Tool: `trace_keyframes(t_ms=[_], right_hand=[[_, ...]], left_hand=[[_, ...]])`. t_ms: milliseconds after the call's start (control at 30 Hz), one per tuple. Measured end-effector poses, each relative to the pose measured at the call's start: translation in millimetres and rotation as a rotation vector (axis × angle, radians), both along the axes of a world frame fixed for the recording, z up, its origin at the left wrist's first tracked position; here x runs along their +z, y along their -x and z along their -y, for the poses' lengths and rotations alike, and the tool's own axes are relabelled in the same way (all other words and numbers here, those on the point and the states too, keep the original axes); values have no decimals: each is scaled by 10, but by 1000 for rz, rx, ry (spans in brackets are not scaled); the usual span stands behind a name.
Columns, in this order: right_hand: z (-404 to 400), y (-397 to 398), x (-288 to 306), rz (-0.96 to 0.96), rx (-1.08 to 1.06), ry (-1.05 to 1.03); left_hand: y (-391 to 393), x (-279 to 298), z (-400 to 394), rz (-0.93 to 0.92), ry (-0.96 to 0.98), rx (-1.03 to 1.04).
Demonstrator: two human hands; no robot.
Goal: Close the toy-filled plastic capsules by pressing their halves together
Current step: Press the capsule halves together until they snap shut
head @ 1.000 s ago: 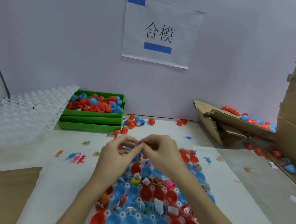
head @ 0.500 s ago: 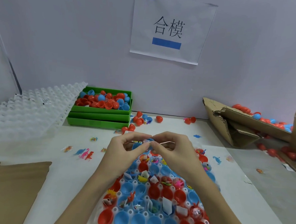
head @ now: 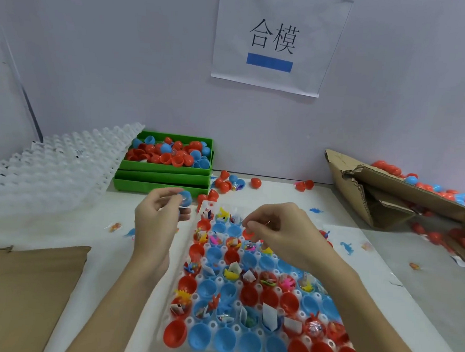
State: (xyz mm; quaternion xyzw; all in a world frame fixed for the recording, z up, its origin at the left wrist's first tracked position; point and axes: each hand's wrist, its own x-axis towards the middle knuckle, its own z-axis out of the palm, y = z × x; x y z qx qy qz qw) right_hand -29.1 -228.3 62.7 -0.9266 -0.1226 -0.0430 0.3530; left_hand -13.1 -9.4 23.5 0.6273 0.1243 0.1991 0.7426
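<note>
A white plastic tray [head: 189, 321] on the table holds several red and blue capsule halves, many with small toys inside. My left hand [head: 156, 220] is raised left of the tray's far end and pinches a blue capsule [head: 185, 198] between thumb and fingertips. My right hand [head: 279, 231] hovers over the tray's far rows with fingers curled, thumb and forefinger pinched together; whether anything is between them cannot be made out.
A stack of green bins [head: 166, 171] with loose capsule halves stands at the back. Empty white trays [head: 49, 172] lean at the left. A torn cardboard box [head: 366, 189] spilling capsules lies at the right. Brown cardboard [head: 20, 293] covers the near left. Loose toys dot the table.
My hands, joined over the tray's far end, have come apart. The left hand moved left and up with the blue capsule; the right stayed over the tray.
</note>
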Motion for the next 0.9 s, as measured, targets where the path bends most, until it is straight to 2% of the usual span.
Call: trace_keyframes(t_ms=[200, 367, 533, 667, 800, 900], right_hand=[[-195, -420, -11, 47, -15, 168], [-560, -1046, 75, 38, 58, 312], [-895, -1527, 185, 124, 55, 291], [-1146, -1582, 159, 134, 188, 272], [-1313, -1493, 20, 62, 308, 414], [-1371, -1428, -70, 192, 270, 388]], left_hand=[[-97, -49, -91, -109, 161, 82], [-116, -75, -119, -126, 209, 79], [-135, -102, -124, -113, 257, 80], [-139, -104, -190, -116, 364, 140], [-175, -64, -381, -92, 386, 318], [-193, -79, -482, -110, 454, 376]])
